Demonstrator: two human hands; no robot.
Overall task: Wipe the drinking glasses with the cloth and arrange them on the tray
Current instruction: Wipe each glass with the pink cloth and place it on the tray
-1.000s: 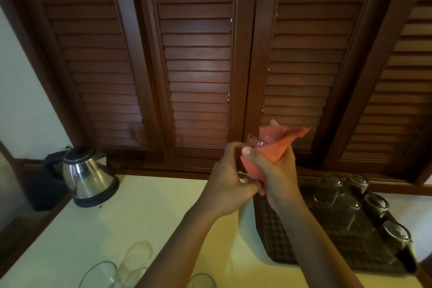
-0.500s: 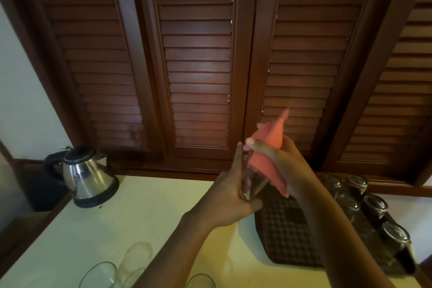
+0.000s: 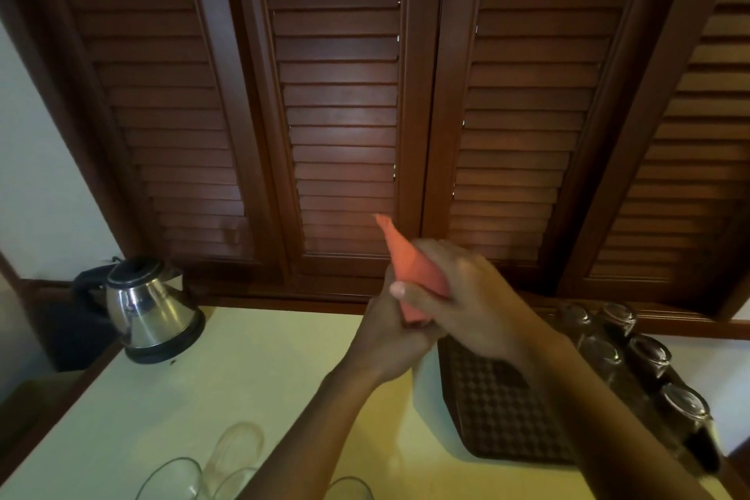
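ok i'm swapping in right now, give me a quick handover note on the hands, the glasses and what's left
Left hand: closed around something under the cloth, presumably a glass; it is hidden.
Right hand: gripping the pink cloth, above the table by the tray's left edge.
Done: five glasses stand upside down along the far and right side of the dark tray, e.g. one.
Left: finish the current wipe, place that glass on the tray, then wipe the unwiped glasses near the table's front edge.
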